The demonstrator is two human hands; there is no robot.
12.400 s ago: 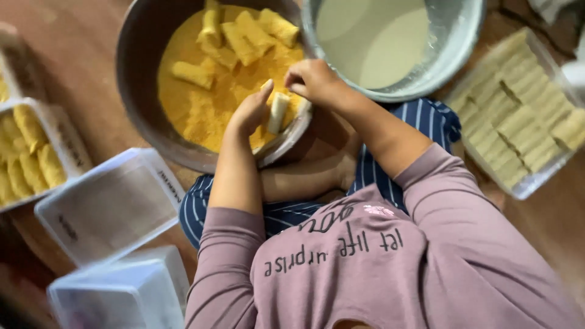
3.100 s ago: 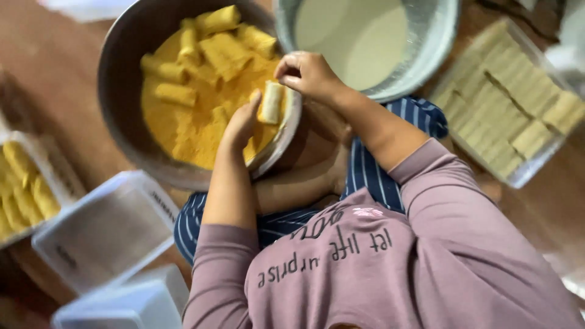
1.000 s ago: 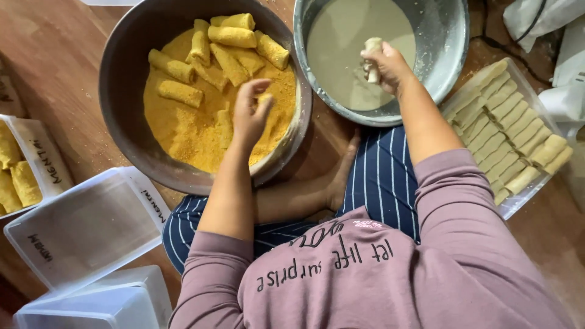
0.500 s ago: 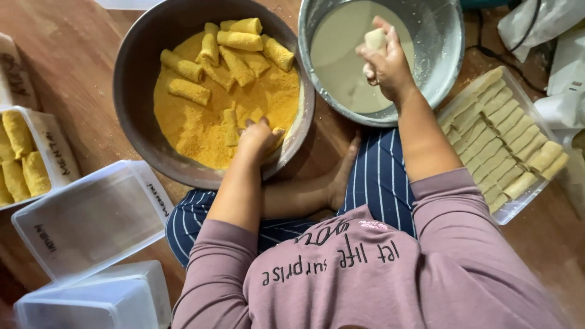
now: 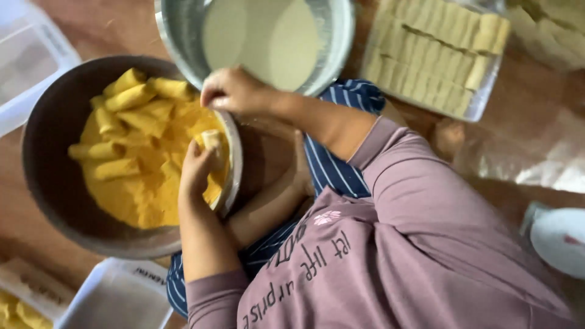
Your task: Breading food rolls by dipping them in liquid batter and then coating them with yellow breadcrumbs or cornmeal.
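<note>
Clear plastic tub [image 5: 119, 298] w/ white label strip [image 5: 149, 275], near left. Another clear tub [image 5: 30, 67] far left, small dark label on side. Clear tray [image 5: 481, 100] of pale rolls, far right. No screens/signs.

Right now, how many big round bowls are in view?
2: a dark bowl of yellow crumbs at left, and a metal bowl of pale batter at top centre, partly cut off.

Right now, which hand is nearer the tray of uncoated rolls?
Right. The right hand sits at the batter bowl's rim, beside the tray of uncoated rolls; the left hand is farther, in the crumb bowl.
</note>
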